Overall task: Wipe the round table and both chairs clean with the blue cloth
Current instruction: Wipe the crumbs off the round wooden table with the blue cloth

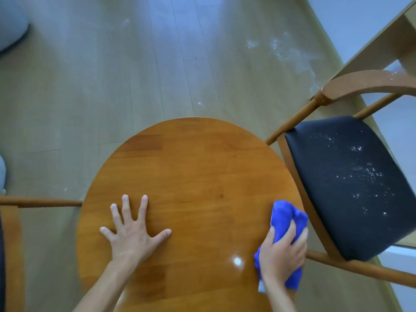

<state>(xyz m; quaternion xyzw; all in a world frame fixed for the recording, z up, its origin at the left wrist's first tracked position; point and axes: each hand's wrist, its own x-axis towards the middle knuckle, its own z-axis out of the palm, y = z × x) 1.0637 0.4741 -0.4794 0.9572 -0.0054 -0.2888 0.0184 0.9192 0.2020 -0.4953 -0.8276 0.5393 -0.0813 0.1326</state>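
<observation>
The round wooden table fills the lower middle of the head view. My left hand lies flat on it with fingers spread, holding nothing. My right hand grips the bunched blue cloth at the table's right edge. To the right stands a wooden chair with a black seat speckled with white crumbs. A second chair shows only as a wooden rail and edge at the far left.
Pale wooden floor lies beyond the table, with white dust smears at upper right. A light wooden piece of furniture stands at the top right corner. A grey rounded object sits at the top left.
</observation>
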